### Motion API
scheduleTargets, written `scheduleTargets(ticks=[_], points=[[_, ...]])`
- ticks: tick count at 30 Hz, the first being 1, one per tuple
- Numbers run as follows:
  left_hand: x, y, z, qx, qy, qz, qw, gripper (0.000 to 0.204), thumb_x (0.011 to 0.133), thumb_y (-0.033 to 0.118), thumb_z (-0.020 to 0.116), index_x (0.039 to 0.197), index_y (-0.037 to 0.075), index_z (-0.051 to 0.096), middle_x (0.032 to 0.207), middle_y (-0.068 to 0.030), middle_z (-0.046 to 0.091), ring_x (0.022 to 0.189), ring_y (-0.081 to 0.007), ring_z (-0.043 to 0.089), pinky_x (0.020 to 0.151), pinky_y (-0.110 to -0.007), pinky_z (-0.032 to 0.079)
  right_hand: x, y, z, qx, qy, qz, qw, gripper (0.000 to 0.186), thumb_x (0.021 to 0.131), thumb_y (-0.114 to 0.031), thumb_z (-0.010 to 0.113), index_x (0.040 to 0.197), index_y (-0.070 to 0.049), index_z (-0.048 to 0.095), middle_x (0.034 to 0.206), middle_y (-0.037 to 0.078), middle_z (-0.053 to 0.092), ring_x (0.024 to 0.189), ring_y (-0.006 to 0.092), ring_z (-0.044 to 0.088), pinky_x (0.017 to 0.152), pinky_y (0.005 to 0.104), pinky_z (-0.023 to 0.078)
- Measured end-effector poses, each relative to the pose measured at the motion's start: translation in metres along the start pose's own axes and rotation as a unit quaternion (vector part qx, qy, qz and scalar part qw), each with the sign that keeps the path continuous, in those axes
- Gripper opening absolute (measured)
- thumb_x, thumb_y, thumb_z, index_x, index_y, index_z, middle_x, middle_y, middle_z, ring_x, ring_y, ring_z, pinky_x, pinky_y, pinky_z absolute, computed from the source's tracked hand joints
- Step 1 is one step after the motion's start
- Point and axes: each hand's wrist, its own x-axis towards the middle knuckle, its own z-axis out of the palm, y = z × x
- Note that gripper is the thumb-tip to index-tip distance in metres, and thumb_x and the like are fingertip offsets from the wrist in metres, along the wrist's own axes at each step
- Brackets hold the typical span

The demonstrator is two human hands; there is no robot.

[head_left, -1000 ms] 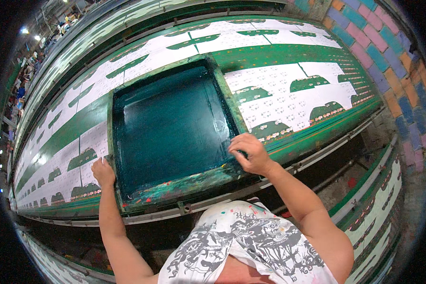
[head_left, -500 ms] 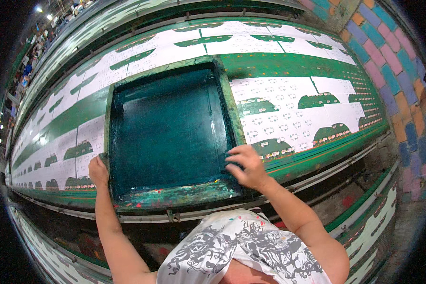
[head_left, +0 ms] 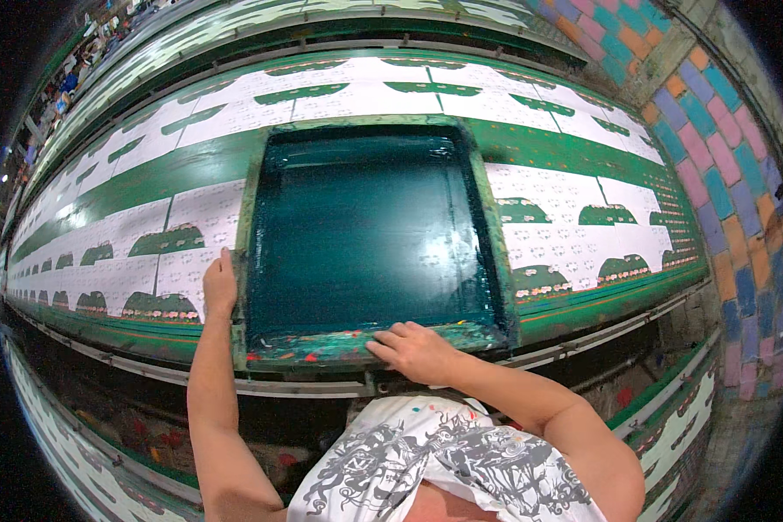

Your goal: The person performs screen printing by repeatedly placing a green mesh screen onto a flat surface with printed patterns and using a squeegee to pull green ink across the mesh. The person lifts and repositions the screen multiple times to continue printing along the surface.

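Note:
A large square screen printing frame [head_left: 261, 355] with a dark teal mesh [head_left: 365, 235] lies on a long green printing table, over white fabric panels. Paint spots in red, green and white cover its near rim. Against the outer side of its left rim, my left hand [head_left: 220, 287] grips the edge, one digit pointing away from me; its other fingers are mostly hidden. My right hand [head_left: 418, 352] rests on the near rim, right of the middle, its bent fingers over the wood. White panels [head_left: 204, 206] with small printed motifs show on both sides of the frame.
A metal rail [head_left: 565, 344] runs along the table's near edge. More white panels [head_left: 357, 100] lie in the far row. Parallel tables stand beyond and behind me. A multicoloured brick wall [head_left: 700, 143] rises at the right.
My right hand has moved from the frame's right side to its near rim. The frame sits slightly farther right against the panels and looks straighter. The whole view has shifted too.

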Motion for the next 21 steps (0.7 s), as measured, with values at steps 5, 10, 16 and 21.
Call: scheduleTargets(ticks=[5,10,16,21], points=[[0.003,-0.021,0.009,-0.128,-0.009,-0.056,0.990,0.078,0.116,0.064,0.039,0.115,-0.005,0.076,0.119,-0.0373,0.072,0.115,-0.0545,0.066,0.102,-0.055,0.050,0.029,-0.016,-0.009,-0.030,0.007,0.083,0.996,0.044,0.094,-0.012,0.066,0.137,-0.004,0.071,0.119,0.011,0.078,0.108,0.0312,0.073,0.095,0.0454,0.056],[-0.012,0.007,0.004,-0.094,0.016,0.049,0.994,0.061,0.118,0.048,0.046,0.123,-0.006,0.074,0.117,-0.0280,0.073,0.116,-0.0477,0.066,0.105,-0.054,0.049,0.065,-0.007,0.000,-0.021,-0.062,0.137,0.988,0.036,0.095,-0.018,0.070,0.129,-0.009,0.075,0.104,0.014,0.078,0.102,0.0358,0.074,0.090,0.0491,0.059],[-0.007,-0.011,0.013,-0.090,0.036,0.098,0.990,0.054,0.117,0.043,0.050,0.139,-0.004,0.068,0.136,-0.0271,0.068,0.129,-0.0441,0.062,0.112,-0.051,0.049,0.078,0.045,-0.043,0.017,0.033,0.285,0.958,0.032,0.096,-0.022,0.073,0.126,-0.012,0.075,0.102,0.023,0.077,0.100,0.0461,0.074,0.089,0.0583,0.059],[-0.009,-0.011,0.012,-0.076,0.046,0.134,0.987,0.054,0.117,0.039,0.050,0.141,-0.008,0.063,0.134,-0.0283,0.065,0.129,-0.0460,0.061,0.112,-0.052,0.048,0.085,0.119,-0.069,-0.055,0.130,0.405,0.903,0.027,0.096,-0.024,0.072,0.119,-0.009,0.074,0.111,0.022,0.078,0.106,0.0453,0.074,0.092,0.0570,0.060]])
